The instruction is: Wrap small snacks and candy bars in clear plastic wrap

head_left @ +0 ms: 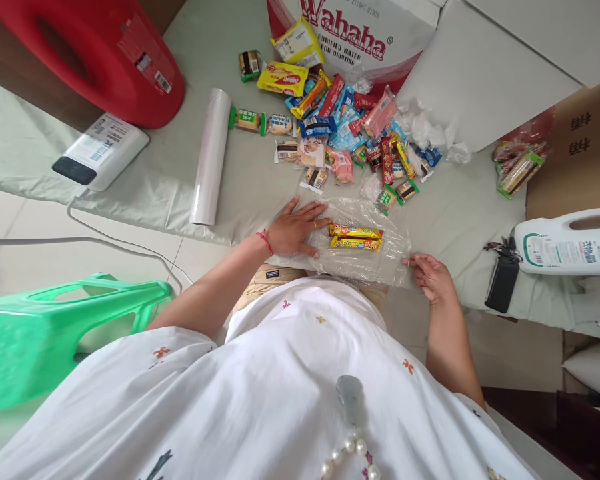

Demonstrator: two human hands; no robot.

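Observation:
My left hand [296, 229] lies flat with its fingers stretched out, pressing on the left edge of a clear plastic film sheet [367, 263] spread on the table. Two yellow snack bars [356, 237] lie side by side on the film. My right hand [431, 275] pinches the film's right edge with closed fingers. Further back lies a pile of several wrapped snacks [340, 123].
A roll of clear film [211, 157] lies left of the snacks. A red jug [95, 53], a white box [100, 150] and a Wahaha carton [355, 30] stand at the back. A white detergent bottle [567, 241] lies right. A green stool [55, 327] stands at my left.

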